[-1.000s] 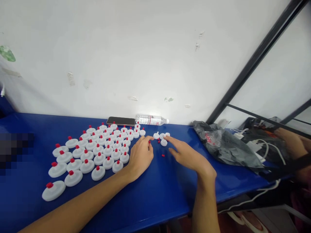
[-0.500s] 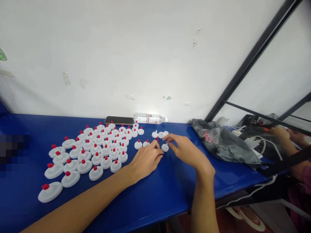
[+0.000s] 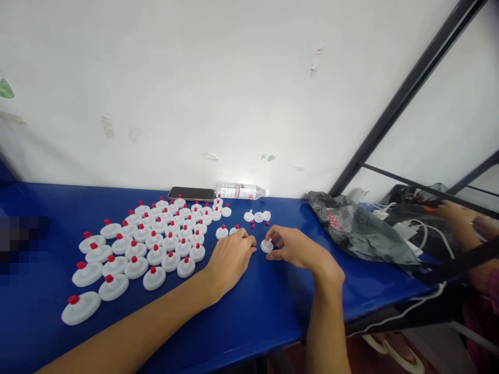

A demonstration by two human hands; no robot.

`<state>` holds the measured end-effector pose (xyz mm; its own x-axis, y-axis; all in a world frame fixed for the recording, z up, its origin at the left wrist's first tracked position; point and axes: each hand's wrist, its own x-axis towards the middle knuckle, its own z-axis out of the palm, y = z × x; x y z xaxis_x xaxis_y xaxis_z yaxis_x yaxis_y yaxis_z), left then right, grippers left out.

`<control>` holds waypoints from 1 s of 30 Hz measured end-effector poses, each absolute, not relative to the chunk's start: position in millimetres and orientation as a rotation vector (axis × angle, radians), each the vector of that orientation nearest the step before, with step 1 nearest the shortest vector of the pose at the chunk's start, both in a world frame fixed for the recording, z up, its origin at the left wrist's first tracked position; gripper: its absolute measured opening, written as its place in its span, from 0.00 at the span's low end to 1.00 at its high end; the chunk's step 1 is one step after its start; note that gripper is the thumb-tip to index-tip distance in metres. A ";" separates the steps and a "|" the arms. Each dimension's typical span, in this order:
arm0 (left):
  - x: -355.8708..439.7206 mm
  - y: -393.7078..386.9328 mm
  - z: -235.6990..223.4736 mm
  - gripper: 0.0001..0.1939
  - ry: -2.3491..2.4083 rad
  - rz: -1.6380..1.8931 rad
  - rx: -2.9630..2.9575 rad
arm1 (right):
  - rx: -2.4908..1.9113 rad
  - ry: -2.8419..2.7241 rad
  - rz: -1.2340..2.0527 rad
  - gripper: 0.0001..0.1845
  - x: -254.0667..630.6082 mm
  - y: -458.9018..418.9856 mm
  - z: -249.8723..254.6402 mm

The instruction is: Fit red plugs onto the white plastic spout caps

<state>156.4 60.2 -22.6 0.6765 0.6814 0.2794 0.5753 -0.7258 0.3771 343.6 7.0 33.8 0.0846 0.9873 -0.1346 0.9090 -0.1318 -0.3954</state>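
My right hand (image 3: 290,246) has its thumb and fingers around the rim of a round white plastic cap (image 3: 266,246) with a bare spout, flat on the blue table. To its left lies my left hand (image 3: 234,254), fingers curled together; whatever they may hold is hidden. Just beyond the hands are small red tips (image 3: 253,225) and a few loose white caps (image 3: 258,217). Left of my left hand stand many white caps with red tips (image 3: 156,254) in rough rows. One red-tipped cap (image 3: 234,230) is partly covered by my left hand.
A phone (image 3: 191,194) and a clear plastic bottle (image 3: 237,190) lie along the wall. At right, a dark plastic bag (image 3: 362,239) carries a clear bag of red pieces (image 3: 339,219). Beyond the black metal bar (image 3: 405,83), another person's hands (image 3: 454,213) and white cables show.
My right hand has come down and nearer, its fingers now around the white cap. My left hand has drawn back slightly to the left, uncovering the red tips.
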 end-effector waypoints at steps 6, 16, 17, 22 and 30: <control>154.7 60.1 -18.0 0.10 1.053 0.578 2.611 | -2.139 -1.941 0.560 0.08 342.3 6.2 33.8; 156.4 59.9 -20.0 0.08 0.944 0.695 2.519 | -2.033 -1.979 0.515 0.14 340.2 5.9 36.8; 156.3 60.3 -21.1 0.07 0.927 0.710 2.508 | -2.010 -1.985 0.503 0.15 339.1 5.8 38.2; 155.2 63.1 -23.2 0.07 0.897 0.795 2.439 | -1.914 -2.028 0.522 0.16 335.0 5.3 41.1; 154.6 60.9 -19.5 0.08 0.929 0.852 2.371 | -1.846 -2.014 0.576 0.14 335.7 3.7 40.3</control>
<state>154.6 60.9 -19.5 0.5819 0.7193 0.3794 0.4398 -0.6708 0.5972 335.7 3.7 40.3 -0.0918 0.9956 -0.0175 0.8541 0.0697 -0.5153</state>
